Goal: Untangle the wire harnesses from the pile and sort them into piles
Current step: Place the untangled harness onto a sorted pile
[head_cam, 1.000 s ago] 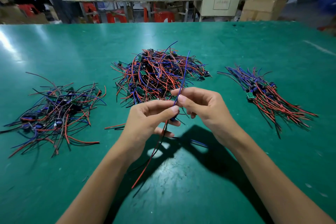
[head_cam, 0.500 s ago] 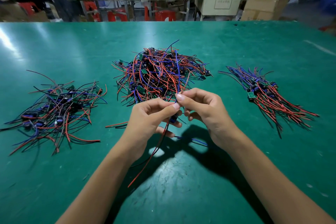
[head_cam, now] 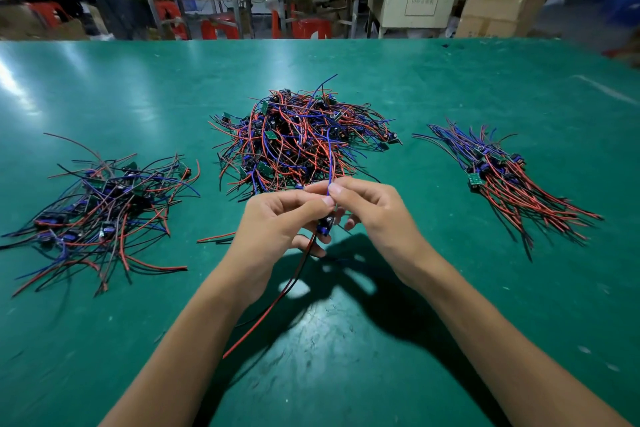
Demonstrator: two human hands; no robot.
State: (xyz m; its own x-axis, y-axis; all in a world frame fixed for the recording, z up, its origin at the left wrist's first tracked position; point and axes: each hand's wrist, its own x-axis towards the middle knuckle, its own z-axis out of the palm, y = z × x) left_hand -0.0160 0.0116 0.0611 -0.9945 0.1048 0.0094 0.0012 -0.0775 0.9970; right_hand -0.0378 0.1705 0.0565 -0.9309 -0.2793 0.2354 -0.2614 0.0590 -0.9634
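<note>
Above the near middle of the green table (head_cam: 450,80), one wire harness (head_cam: 323,229) is pinched between the left hand (head_cam: 277,229) and the right hand (head_cam: 372,215), fingertips touching. Its blue wire goes up; its red and black wires hang down. The big tangled pile (head_cam: 298,139) lies just behind. Smaller piles are seen far left (head_cam: 100,204) and right (head_cam: 509,177).

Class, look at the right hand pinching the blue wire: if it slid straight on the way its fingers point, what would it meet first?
The right hand points leftward at the left hand; their fingertips already look touching, so it would probably meet that first.
</note>
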